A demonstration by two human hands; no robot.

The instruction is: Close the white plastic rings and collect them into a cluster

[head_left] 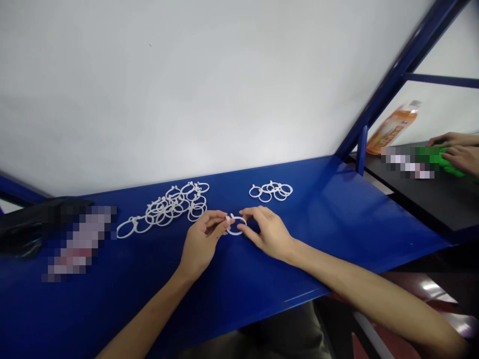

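Observation:
Both my hands meet over the middle of a blue table (337, 219). My left hand (202, 242) and my right hand (267, 230) each pinch one side of a single white plastic ring (235, 227), held just above the tabletop. A large loose pile of the same white rings (174, 204) lies behind my left hand, stretching left. A smaller cluster of white rings (271, 191) lies behind my right hand.
A white wall rises behind the table. A black bag (22, 227) sits at the left edge. A blue frame post (392, 75) slants up at right. Beyond it, another person's hands (458, 152) handle something green on a dark table beside an orange bottle (392, 127).

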